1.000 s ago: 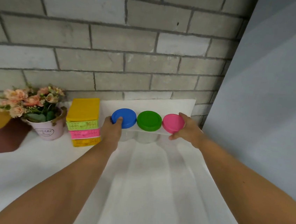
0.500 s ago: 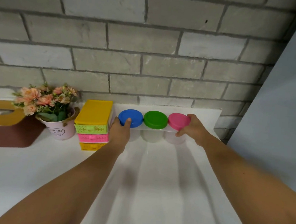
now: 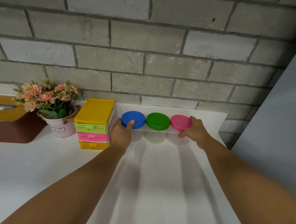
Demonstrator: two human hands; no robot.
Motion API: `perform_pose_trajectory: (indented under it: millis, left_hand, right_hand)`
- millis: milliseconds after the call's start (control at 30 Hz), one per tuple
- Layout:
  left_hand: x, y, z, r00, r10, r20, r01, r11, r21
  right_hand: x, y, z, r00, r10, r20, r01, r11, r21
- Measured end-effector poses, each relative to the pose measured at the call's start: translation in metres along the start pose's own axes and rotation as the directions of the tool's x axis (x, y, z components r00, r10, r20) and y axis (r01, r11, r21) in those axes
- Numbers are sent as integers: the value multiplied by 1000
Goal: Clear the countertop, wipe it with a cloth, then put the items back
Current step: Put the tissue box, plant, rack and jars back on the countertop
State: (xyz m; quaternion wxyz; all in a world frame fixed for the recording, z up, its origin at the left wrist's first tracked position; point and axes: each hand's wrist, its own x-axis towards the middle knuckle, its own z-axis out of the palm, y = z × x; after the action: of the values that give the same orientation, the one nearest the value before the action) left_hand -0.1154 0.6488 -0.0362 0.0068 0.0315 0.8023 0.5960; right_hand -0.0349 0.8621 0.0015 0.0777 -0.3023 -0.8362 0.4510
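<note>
With left hand curled round the blue lid end and right hand round the pink lid end, gripping the three-jar rack, long axis crosswise between them, at the desk's back.

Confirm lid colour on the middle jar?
Green: the middle jar's lid, between blue and pink lids, shows best in the head view.

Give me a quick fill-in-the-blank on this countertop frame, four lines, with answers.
The left hand grips the row of jars at its ____-lidded end.
The right hand grips the end with the ____ lid.
The middle lid is ____.
The flower pot stands between the drawer unit and the ____ box.
Missing words: blue; pink; green; tissue.
</note>
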Motion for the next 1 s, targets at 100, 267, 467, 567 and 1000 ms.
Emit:
perform_pose_trajectory:
  millis: [100,267,467,567,1000]
  left_hand:
    - [-1,-2,0,1000,26,-3,-26,1000,7]
    - [-7,-6,-4,997,75,-12,-75,997,3]
    - [-40,-12,-10,986,152,-68,-145,984,108]
    - [-59,-10,-22,972,232,-27,-228,968,102]
    - [-88,-17,-179,870,494,-4,-485,856,179]
  right_hand:
    - [-1,3,0,1000,2,3,-2,999,-44]
    - [-8,-4,-2,999,-25,-23,22,993,-116]
    - [-30,-18,3,911,-237,-338,261,965,26]
    - [-48,-30,12,896,-283,-341,330,940,87]
    - [-148,-96,119,903,-430,27,428,903,39]
